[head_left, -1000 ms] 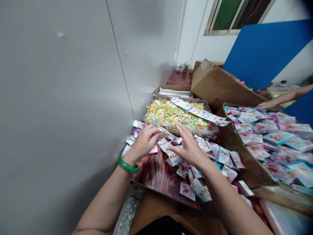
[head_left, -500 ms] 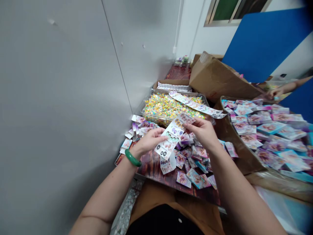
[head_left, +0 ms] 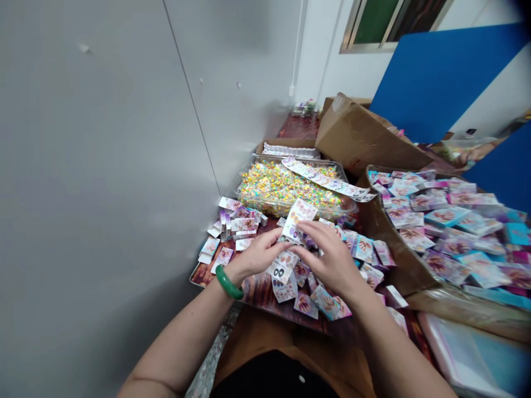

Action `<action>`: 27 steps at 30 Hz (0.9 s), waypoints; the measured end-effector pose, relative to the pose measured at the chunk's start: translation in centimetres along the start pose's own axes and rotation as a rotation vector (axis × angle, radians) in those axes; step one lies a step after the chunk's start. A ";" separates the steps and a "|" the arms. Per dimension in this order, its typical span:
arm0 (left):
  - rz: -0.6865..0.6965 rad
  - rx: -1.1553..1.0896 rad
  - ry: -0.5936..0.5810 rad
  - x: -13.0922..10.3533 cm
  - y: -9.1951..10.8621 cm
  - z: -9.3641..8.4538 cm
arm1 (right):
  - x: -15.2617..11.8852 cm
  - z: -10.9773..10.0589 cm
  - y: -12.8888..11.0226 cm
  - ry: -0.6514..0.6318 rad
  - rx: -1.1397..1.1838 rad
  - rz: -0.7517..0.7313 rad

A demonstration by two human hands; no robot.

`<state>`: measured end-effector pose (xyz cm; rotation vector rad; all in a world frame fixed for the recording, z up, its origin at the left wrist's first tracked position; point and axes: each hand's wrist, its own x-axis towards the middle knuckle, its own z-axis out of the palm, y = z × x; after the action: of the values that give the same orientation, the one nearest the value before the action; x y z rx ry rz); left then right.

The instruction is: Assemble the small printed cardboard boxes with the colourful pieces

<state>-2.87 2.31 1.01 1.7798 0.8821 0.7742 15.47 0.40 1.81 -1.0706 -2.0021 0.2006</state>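
Note:
A printed paper sticker strip (head_left: 301, 213) is bent across its middle between my two hands, its lower part hanging down towards the table. My left hand (head_left: 259, 253), with a green bangle (head_left: 229, 283) at its wrist, pinches the strip near the bend. On the other side, my right hand (head_left: 332, 257) has its thumb and fingers on the strip, the thumb tip close to the left fingertips. Under the strip lies another small printed sheet (head_left: 285, 292). Small printed boxes (head_left: 326, 301) in purple, pink and blue lie scattered around it.
Behind my hands stands a clear tray (head_left: 346, 209) of small colourful packets, with a long sticker strip (head_left: 327, 179) across it. A carton (head_left: 394, 243) full of small boxes is at the right, near plastic bags (head_left: 468, 342). A grey wall (head_left: 103, 166) borders the left.
The strip was held out nearly flat and is now bent. My right hand has moved down and closer to my left hand. The view has shifted slightly.

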 end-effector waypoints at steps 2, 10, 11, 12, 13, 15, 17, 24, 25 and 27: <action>0.047 0.066 -0.059 -0.2 0.9 -0.2 | -0.5 0.0 -0.5 -0.126 0.081 0.044; 0.013 0.183 0.280 -0.8 2.2 -0.4 | -0.4 0.0 0.3 0.058 0.349 0.336; -0.028 0.118 0.216 -0.7 1.9 -0.3 | -0.5 0.2 0.4 0.110 0.300 0.307; -0.072 0.027 0.160 -0.7 1.7 -0.1 | -0.7 0.5 0.5 0.151 0.228 0.256; -0.107 -0.074 0.133 -0.6 1.5 0.1 | -1.0 0.8 0.4 0.174 0.155 0.192; -0.137 -0.241 0.164 -0.6 1.2 0.6 | -1.7 1.6 0.2 0.136 0.078 0.069; -0.131 -0.314 0.226 -0.5 1.1 1.3 | -2.7 2.3 0.0 0.069 0.099 0.017; -0.195 -0.074 0.314 -2.5 -1.7 2.4 | -6.8 2.7 0.8 -0.018 0.285 0.416; -0.188 0.051 0.353 -3.1 -2.6 2.1 | -7.5 2.5 1.0 -0.057 0.306 0.471; -0.173 0.303 0.435 -4.2 -4.2 1.2 | -8.8 2.1 1.4 -0.124 0.348 0.575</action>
<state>-5.13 -0.63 -3.82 1.7887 1.4874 0.9716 17.33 -4.83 -5.47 -1.3962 -1.6313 0.9003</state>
